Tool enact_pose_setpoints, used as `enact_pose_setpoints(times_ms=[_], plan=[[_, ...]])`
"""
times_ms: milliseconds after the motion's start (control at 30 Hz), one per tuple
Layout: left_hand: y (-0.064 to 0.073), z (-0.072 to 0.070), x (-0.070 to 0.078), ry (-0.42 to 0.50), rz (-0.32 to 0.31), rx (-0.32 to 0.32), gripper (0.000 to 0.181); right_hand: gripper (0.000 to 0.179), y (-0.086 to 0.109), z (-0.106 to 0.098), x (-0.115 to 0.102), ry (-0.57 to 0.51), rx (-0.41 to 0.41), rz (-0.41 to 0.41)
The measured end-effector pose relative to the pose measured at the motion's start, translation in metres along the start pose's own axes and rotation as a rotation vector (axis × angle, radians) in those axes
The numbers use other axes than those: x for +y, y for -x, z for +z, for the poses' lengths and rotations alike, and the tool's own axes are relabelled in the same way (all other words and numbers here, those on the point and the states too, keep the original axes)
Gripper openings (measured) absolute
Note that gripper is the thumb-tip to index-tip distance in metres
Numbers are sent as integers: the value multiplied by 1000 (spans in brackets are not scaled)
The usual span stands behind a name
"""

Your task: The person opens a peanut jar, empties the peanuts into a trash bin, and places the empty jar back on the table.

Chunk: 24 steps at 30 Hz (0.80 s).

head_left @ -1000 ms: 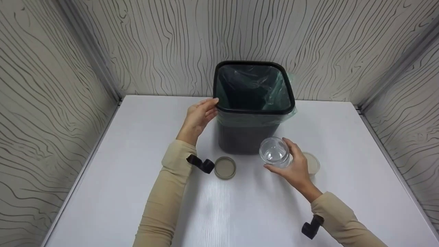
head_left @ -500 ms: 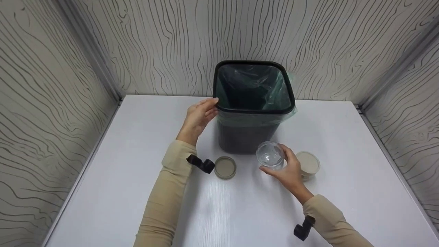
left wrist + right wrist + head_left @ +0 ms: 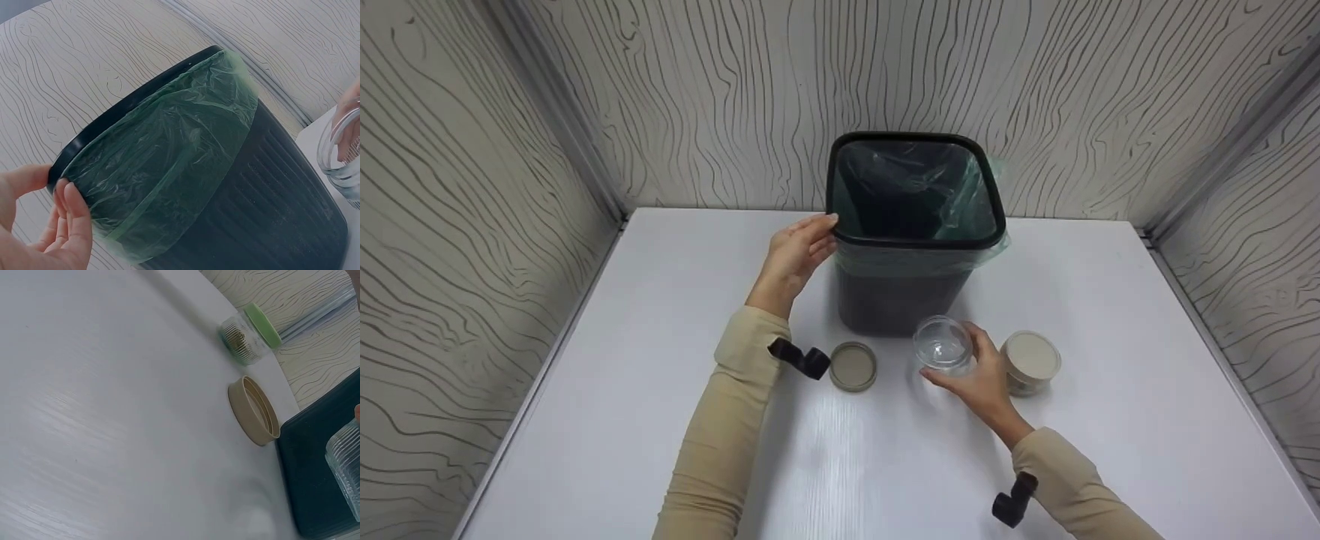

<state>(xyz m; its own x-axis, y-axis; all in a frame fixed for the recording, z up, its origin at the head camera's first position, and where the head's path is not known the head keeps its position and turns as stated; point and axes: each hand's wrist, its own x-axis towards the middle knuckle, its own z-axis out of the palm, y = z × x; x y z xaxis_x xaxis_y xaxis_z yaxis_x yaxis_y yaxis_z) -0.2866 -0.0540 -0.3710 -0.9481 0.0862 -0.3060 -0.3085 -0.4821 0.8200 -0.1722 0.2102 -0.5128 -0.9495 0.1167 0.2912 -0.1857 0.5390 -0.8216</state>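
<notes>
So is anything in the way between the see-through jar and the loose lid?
No, I see nothing in the way. The right hand holds the see-through jar to the right of the loose lid, and white tabletop shows between them. The dark bin stands behind that gap, not in it.
</notes>
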Motion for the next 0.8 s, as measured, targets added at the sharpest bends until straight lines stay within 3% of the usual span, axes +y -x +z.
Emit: enact_pose_setpoints(times_ms=[400, 567, 800], plan=[[1, 1, 0, 19, 7, 7, 22, 86, 2, 10, 8, 29, -8, 5], [1, 1, -1, 21, 8, 10, 29, 85, 5, 17, 11, 32, -6, -3], [1, 1, -1, 19, 11, 8, 32, 85, 9, 27, 19, -16, -56, 79]])
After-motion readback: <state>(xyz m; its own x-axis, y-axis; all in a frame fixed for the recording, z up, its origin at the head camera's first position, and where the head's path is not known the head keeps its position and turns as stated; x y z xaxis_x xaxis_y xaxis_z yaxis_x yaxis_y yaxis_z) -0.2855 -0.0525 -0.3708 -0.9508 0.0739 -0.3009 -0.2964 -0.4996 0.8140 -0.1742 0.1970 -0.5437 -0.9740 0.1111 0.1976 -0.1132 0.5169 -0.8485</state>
